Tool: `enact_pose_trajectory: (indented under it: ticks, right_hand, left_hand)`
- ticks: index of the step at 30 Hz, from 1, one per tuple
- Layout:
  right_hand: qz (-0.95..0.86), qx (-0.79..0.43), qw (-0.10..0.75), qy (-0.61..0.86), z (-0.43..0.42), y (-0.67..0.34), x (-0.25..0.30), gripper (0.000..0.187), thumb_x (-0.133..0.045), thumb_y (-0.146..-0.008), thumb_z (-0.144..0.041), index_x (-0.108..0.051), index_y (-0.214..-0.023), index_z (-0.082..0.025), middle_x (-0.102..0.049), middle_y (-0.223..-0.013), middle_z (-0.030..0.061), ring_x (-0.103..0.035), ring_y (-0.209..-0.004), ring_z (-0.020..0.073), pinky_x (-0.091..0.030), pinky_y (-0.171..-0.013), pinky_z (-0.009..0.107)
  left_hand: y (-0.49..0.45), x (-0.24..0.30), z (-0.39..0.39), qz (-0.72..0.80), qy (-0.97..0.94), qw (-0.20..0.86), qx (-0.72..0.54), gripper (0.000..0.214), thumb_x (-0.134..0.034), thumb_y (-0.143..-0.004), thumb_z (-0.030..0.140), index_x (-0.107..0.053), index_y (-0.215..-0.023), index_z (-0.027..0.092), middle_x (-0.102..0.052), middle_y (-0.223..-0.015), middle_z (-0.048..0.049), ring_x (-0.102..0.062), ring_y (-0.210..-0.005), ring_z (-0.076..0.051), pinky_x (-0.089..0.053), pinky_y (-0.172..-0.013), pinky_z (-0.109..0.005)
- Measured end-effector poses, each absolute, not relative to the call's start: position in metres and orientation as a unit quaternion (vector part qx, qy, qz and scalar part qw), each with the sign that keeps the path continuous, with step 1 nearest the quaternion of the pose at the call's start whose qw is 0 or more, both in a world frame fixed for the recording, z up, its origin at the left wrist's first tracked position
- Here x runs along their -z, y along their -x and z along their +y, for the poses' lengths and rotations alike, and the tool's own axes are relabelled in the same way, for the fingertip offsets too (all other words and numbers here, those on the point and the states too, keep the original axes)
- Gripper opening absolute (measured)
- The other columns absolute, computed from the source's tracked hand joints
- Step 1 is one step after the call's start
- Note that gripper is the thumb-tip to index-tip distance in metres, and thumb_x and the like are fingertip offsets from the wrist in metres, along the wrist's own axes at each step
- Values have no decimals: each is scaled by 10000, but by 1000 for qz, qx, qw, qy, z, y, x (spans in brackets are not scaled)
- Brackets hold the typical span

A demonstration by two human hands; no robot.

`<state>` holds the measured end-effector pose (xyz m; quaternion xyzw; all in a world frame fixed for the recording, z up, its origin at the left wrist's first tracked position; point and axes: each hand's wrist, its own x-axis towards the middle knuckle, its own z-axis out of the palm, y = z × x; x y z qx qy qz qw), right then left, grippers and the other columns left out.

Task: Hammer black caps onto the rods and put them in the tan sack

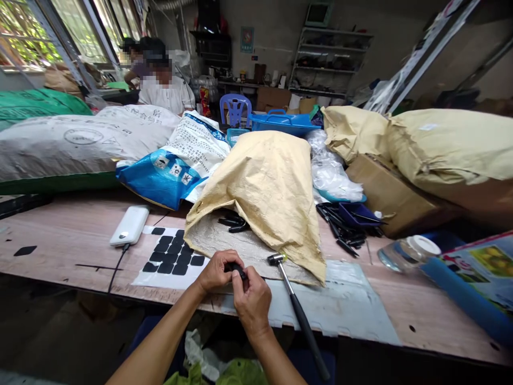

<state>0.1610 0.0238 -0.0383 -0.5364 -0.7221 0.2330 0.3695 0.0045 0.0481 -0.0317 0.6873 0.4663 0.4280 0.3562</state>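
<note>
My left hand (219,271) and my right hand (253,297) come together at the table's front edge. Between them they grip a small black piece (236,269); fingers cover most of it, so its kind is unclear. Just beyond lies a tan sack (276,176), its mouth open toward me, with several black pieces (234,222) inside. To the right of my right hand a hammer (298,310) with a black handle rests, its head on the sack's lip. Left of my left hand is a white sheet of black rounded-square stickers (172,254).
A white power bank (130,225) with a cable lies at left. Black parts surround a dark blue tray (356,214) at right, near a clear jar (409,252) and a cardboard box (401,198). Full sacks (80,139) line the back. Two people (164,88) sit beyond.
</note>
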Motion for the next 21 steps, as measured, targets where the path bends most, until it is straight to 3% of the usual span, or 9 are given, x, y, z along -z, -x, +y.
enact_pose_trajectory:
  ticks: [5,14,21]
  right_hand:
    - [-719,-238,374,536,23,-161,38,306,-512,-965,-449,-552,-760,-226,-604,-632,9,-507,-549,168,-308,-573,274]
    - [-676,-262,423,544,24,-162,37,350,-514,-952,-464,-504,-704,-217,-508,-576,-29,-450,-532,135,-311,-553,247]
    - [-677,-251,426,545,27,-160,36,391,-535,-949,-492,-507,-680,-209,-468,-555,-42,-424,-523,121,-305,-551,241]
  left_hand:
    - [-4,31,49,461,-693,358,-424,133,-672,-755,229,-764,-807,149,-703,-768,-60,-632,-751,-195,-455,-723,-290]
    - [5,33,51,438,-666,422,-432,310,-780,-785,409,-776,-928,134,-729,-858,-80,-659,-819,-211,-475,-765,-293]
    - [4,37,53,432,-643,439,-455,251,-816,-757,355,-800,-885,139,-728,-810,-64,-655,-800,-198,-474,-768,-285]
